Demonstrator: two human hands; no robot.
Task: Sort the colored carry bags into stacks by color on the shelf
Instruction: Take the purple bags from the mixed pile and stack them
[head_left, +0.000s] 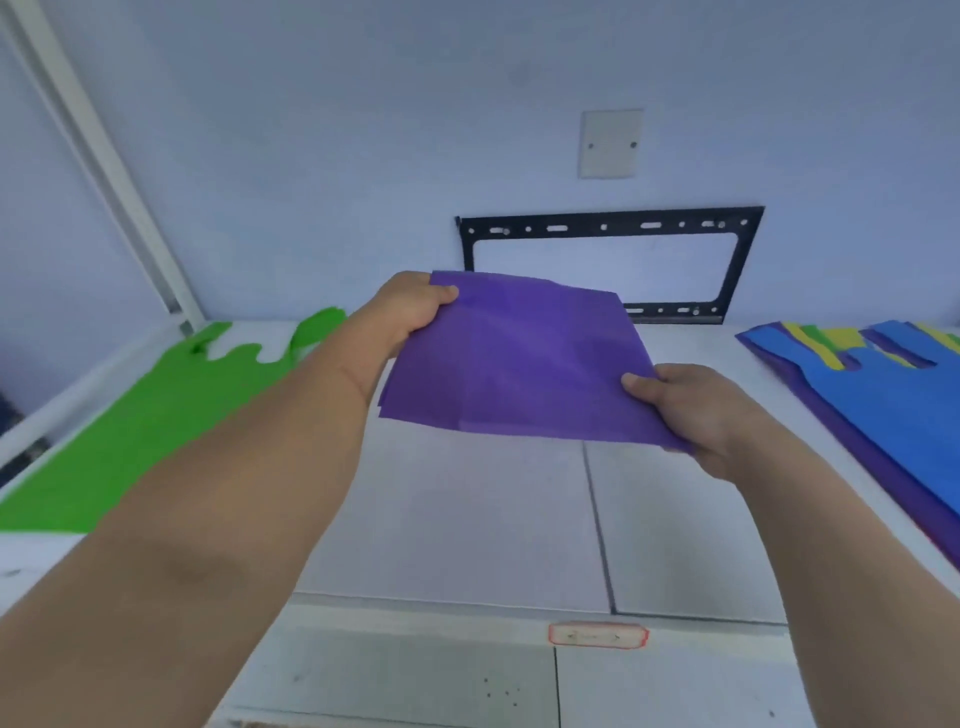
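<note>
A purple bag (514, 364) is being held above the shelf (467, 519), pinched at opposite corners by the left hand (410, 317) and right hand (691, 410); judged mid-sort, it is being carried toward bare shelf between green bags (145, 421) and mixed pile (883, 395)

No legible text, brand, number or sign found in the head view. One candidate item noted: a small rectangular white label with a red border (598, 635), fixed on the front edge of the white shelf (467, 519). It bears faint grey marks, possibly arrows with characters between them, too blurred to read. The pale rectangular blank wall plate with two screws (611, 144) carries no marking that can be made out. The black metal wall bracket (613, 228) shows only slots and holes, no lettering discernible.
</note>
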